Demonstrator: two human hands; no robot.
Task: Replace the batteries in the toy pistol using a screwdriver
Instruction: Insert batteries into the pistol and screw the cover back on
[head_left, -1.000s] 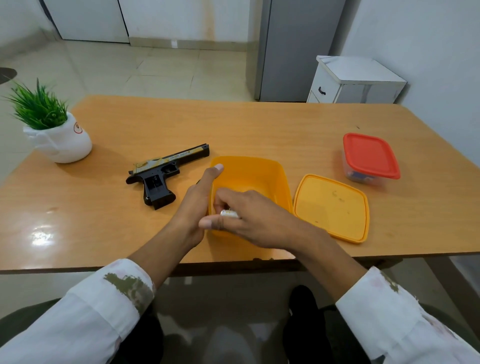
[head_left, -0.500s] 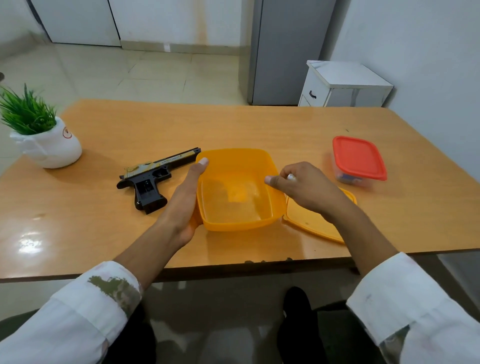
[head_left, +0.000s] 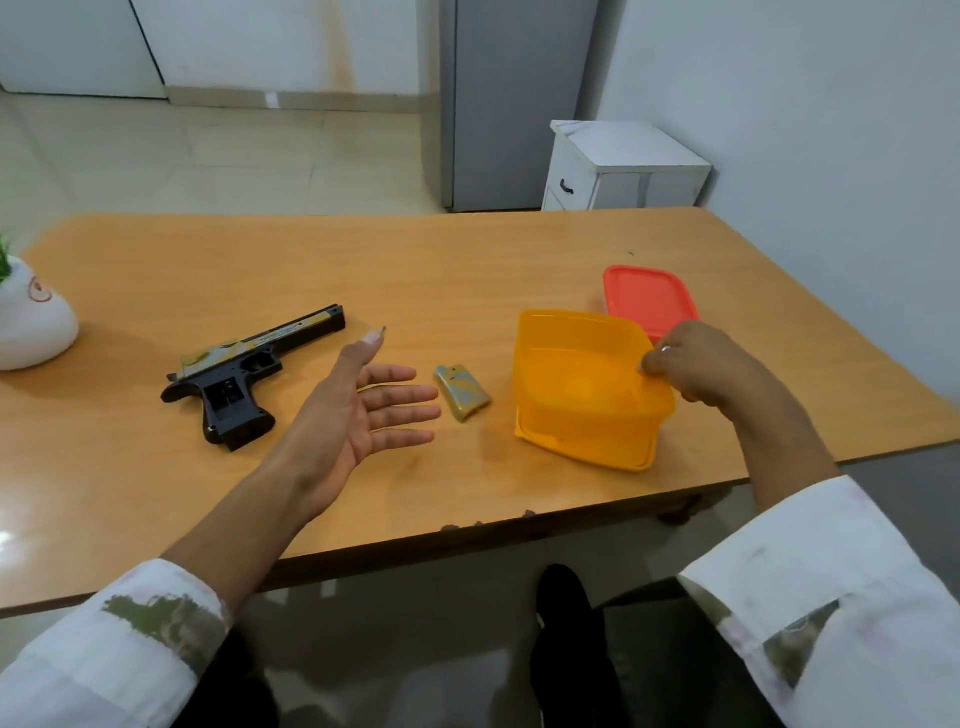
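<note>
Orange box (head_left: 587, 395) now shifted right by right hand (head_left: 701, 366); cover (head_left: 462, 399) exposed.

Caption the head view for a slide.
Right hand grips yellow tub; open left hand hovers between toy pistol and its grip cover.
</note>
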